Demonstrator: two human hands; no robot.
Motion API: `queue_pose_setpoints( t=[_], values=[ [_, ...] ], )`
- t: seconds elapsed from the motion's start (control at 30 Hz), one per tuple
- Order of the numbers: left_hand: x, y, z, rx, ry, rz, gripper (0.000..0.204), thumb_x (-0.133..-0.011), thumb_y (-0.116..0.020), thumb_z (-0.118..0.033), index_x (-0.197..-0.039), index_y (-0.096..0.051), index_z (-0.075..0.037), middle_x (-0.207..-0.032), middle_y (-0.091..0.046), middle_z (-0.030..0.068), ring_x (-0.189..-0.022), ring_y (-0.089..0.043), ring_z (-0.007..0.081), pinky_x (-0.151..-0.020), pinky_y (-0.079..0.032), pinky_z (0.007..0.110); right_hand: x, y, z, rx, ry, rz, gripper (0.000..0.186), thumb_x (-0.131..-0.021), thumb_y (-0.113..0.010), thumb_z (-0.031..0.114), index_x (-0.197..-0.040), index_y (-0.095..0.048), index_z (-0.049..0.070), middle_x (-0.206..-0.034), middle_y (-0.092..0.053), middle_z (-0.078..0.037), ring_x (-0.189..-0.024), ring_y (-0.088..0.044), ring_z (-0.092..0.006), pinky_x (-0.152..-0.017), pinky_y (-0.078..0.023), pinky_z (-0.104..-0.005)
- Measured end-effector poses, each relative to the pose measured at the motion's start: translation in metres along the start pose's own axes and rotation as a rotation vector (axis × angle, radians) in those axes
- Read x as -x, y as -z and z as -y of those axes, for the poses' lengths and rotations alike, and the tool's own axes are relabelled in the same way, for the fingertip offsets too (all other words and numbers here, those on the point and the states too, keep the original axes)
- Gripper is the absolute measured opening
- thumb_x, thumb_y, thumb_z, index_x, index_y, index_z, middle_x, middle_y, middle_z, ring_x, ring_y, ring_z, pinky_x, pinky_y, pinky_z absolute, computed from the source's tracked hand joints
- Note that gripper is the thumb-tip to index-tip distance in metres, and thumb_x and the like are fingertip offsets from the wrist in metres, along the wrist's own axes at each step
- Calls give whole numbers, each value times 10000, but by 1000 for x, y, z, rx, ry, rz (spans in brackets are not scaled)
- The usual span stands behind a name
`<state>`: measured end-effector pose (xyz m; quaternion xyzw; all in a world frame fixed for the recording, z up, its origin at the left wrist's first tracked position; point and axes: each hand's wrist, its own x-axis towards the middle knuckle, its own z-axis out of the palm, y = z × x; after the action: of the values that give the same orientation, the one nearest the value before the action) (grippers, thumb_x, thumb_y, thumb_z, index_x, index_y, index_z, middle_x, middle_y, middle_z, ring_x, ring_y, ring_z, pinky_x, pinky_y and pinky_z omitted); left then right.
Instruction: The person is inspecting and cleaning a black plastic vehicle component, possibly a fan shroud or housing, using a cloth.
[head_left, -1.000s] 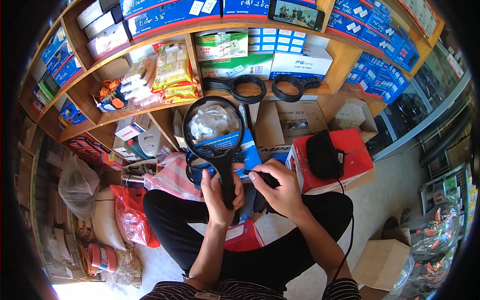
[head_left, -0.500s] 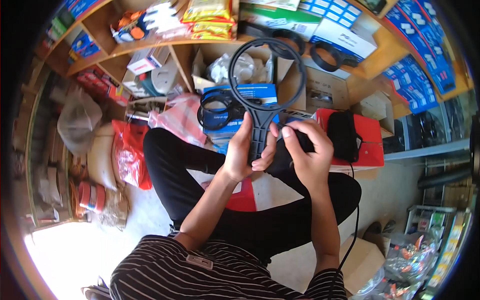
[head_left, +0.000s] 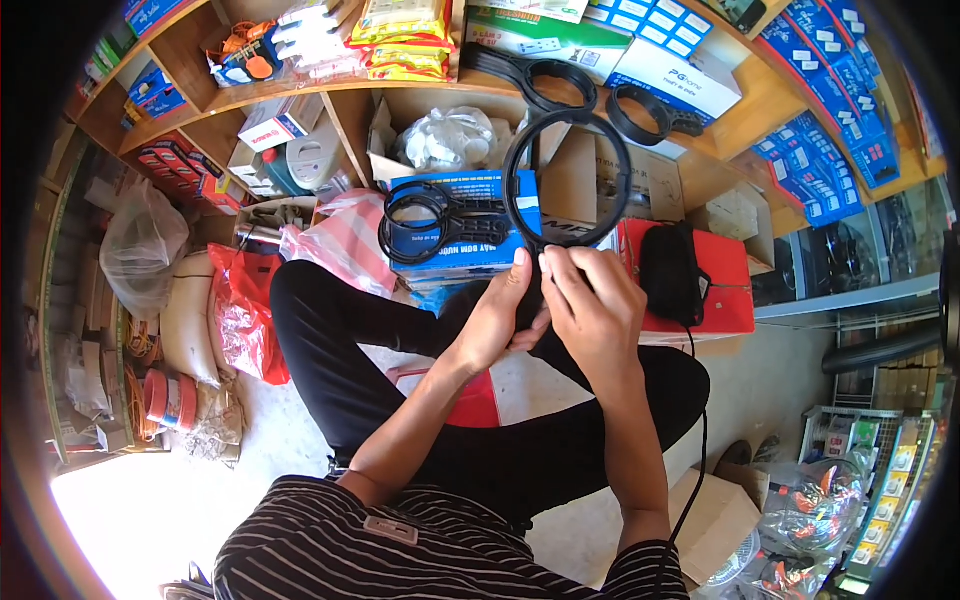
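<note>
A black plastic filter wrench (head_left: 625,185) is held up in front of me, its large ring at the top and its handle pointing down toward my lap. My left hand (head_left: 490,318) is wrapped round the handle, thumb along its side. Curled fingers of my right hand (head_left: 597,310) grip the wrench where the handle meets the ring. Most of the handle is hidden by both hands. More black wrenches (head_left: 418,222) with smaller rings lie on a blue box (head_left: 450,257) just beyond my left hand.
Two black ring wrenches lie on the shelf edge (head_left: 270,98) ahead. A red box (head_left: 735,295) carries a black pouch (head_left: 672,270) with a cable running down past my right arm. On the left stand a red plastic bag (head_left: 245,320) and a sack (head_left: 192,325). An open carton (head_left: 715,525) sits lower right.
The wrench has tilted and its ring has shifted right and a little lower. My right hand, beside the handle before, has come in and closed on it. My left hand keeps its hold.
</note>
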<state>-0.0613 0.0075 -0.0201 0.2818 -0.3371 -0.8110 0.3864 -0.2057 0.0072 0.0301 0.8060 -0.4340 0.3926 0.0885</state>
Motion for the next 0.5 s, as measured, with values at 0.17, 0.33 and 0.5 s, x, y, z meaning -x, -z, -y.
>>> queue_pose_setpoints(
  t=[0.17, 0.33, 0.5],
  values=[
    [3, -4, -9, -23, 38, -66, 644, -1081, -200, -637, -924, -492, -85, -673, -438, 13, -453, -320, 87, -404, -244, 250, 1, 0, 0, -19, -15, 97, 328, -742, -755, -24, -1060, -682, 3, -923, -608, -62, -774, -620, -222, -648, -532, -342],
    [0, 8, -3, 46, 96, -32, 717, -1066, -176, -674, -754, -460, -94, -570, -345, -24, -432, -272, 80, -408, -215, 249, 0, 5, -5, -87, -11, 229, 315, -739, -747, -15, -1048, -683, -4, -876, -592, -64, -781, -616, -230, -630, -525, -353],
    [1, -1, -5, -62, 61, 4, 721, -1074, -168, -655, -724, -460, -96, -543, -341, -25, -426, -275, 80, -412, -209, 251, 0, 6, -13, -2, -109, 30, 232, -758, -760, -8, -971, -673, 24, -794, -549, -57, -728, -597, -237, -563, -485, -377]
  ],
)
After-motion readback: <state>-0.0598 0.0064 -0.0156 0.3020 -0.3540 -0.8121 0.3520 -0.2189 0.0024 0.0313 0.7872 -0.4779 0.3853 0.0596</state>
